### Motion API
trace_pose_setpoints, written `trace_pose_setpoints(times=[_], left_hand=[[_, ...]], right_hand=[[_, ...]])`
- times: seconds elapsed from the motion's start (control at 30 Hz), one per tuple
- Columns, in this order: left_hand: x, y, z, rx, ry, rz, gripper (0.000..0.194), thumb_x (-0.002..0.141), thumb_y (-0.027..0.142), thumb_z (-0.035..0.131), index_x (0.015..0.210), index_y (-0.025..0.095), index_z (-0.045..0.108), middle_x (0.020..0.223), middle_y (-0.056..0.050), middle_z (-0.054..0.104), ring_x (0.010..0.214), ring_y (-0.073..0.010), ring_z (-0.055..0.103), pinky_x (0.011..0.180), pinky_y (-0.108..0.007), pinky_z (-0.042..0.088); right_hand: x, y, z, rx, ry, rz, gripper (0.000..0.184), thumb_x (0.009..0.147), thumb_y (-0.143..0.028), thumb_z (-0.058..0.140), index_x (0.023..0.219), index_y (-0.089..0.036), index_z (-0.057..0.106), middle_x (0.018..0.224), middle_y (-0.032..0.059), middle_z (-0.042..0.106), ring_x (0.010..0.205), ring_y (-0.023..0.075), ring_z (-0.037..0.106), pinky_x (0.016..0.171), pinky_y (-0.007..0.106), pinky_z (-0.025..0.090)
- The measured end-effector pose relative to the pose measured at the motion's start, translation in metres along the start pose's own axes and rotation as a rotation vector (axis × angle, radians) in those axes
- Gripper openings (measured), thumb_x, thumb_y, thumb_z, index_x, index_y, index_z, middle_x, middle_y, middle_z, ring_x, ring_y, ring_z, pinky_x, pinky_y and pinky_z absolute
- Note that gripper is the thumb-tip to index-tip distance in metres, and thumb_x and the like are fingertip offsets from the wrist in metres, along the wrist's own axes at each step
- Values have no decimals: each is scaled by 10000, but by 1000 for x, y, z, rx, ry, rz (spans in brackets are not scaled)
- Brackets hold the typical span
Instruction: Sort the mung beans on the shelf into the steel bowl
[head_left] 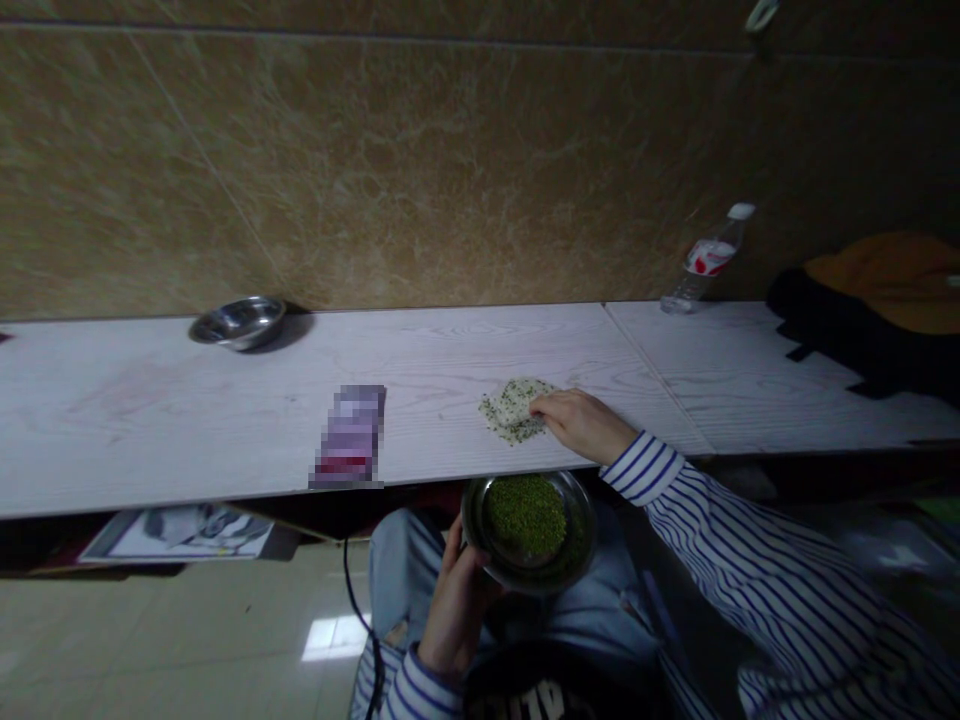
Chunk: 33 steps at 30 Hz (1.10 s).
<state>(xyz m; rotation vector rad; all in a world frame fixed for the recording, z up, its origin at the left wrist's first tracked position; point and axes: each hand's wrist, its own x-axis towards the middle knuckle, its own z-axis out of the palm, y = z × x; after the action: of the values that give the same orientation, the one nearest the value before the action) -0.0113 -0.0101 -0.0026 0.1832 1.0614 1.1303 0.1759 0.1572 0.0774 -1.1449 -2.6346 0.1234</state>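
My left hand [456, 605] grips the left rim of a round metal bowl [586, 525], held above my lap just below the table's front edge. Small green beans [527, 512], like mung beans, cover the bowl's bottom. On the table top lies a thin, spread pile of white grains [514, 405], rice-like, with green beans scattered through it. At the right side of this pile is my right hand [583, 420], its fingertips pinched together and touching the grains. Whatever sits between those fingertips is too small to make out.
A second metal bowl [240, 325] stands at the back left by the wall. Nearer the front edge lies a pixelated, purplish flat object [350, 435]. At the back right are a plastic bottle [705, 258] and a black and orange bag [877, 290]. A cable [356, 590] hangs below.
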Motion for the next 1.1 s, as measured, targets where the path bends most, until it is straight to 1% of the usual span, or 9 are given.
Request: trace_pose_setpoints(times=[0.13, 0.33, 0.47, 0.63, 0.77, 0.87, 1.0, 1.1], left_hand=[[-1, 2, 4, -16, -9, 0, 652, 665, 189, 593, 1292, 305, 457, 1115, -36, 603, 897, -199, 586, 694, -307, 475], [-2, 3, 6, -12, -9, 7, 635, 689, 172, 564, 1297, 304, 441, 1156, -36, 582, 936, -205, 573, 684, -297, 479], [-3, 4, 6, -16, -18, 20, 585, 697, 182, 573, 1264, 291, 478, 1129, -32, 587, 916, -195, 568, 715, -313, 486], [-3, 3, 4, -15, -26, 26, 598, 683, 190, 592, 1260, 306, 487, 1118, -31, 597, 921, -207, 574, 724, -348, 499], [-3, 2, 3, -31, -43, 28, 588, 697, 183, 584, 1263, 306, 485, 1107, -26, 601, 932, -204, 573, 730, -337, 495], [-3, 3, 4, -39, -38, 18, 619, 685, 202, 620, 1280, 301, 480, 1090, -31, 619, 955, -229, 577, 737, -333, 486], [-2, 4, 5, -43, -29, 5, 597, 689, 191, 607, 1265, 298, 490, 1076, -25, 627, 953, -237, 581, 722, -335, 489], [1, 4, 4, -42, -30, 1, 593, 690, 184, 592, 1261, 302, 486, 1117, -25, 615, 965, -232, 578, 708, -333, 496]], right_hand=[[-4, -2, 1, 3, 2, -10, 258, 858, -90, 421, 985, -170, 630, 918, 76, 700, 887, 179, 632, 847, 327, 447], [-9, -7, -2, 12, 2, -12, 266, 854, -80, 419, 979, -172, 635, 932, 73, 703, 893, 181, 633, 851, 327, 451], [-12, -10, -4, 14, -2, 6, 272, 850, -79, 418, 981, -171, 638, 934, 78, 703, 898, 185, 631, 845, 337, 454], [-15, -11, -4, 21, -11, -5, 273, 853, -79, 412, 981, -171, 636, 929, 81, 702, 881, 185, 629, 836, 336, 450], [-17, -12, -5, 26, -16, -16, 268, 852, -77, 418, 992, -174, 624, 930, 73, 700, 889, 185, 628, 843, 332, 449], [-19, -12, -7, 34, -22, -13, 267, 857, -83, 418, 1003, -173, 623, 941, 75, 702, 896, 188, 633, 852, 341, 453], [-24, -8, -10, 73, 14, 25, 248, 872, -119, 437, 1020, -177, 628, 980, 72, 704, 927, 192, 637, 871, 344, 460], [-28, -6, -12, 99, 69, 58, 239, 885, -161, 455, 1048, -177, 629, 995, 72, 707, 930, 194, 641, 875, 347, 468]])
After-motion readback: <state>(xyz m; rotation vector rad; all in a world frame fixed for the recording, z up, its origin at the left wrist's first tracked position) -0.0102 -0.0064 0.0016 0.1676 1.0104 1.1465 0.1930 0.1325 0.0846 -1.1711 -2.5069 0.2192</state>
